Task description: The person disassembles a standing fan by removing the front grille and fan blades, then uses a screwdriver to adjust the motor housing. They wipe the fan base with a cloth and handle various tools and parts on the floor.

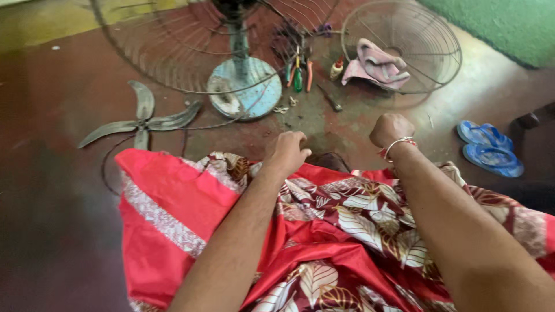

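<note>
Red patterned cloth [324,242] drapes the lap beneath two curled, empty fists. Left hand [287,151] and right hand [391,129] hover knuckles-up, gripping nothing. Ahead on the floor lie pliers and screwdrivers [299,74], long axes pointing away, nearer the left hand, beside the fan's round base [245,88].

Fan blade [139,120], blue sandals [490,149], pink rag [377,65]

One head-worn view looks steeply down and forward from above the lap, close over the red patterned cloth [324,242]; the floor [52,190] stretches toward twelve o'clock, where the fan base [245,86] sits farthest from the lens
</note>
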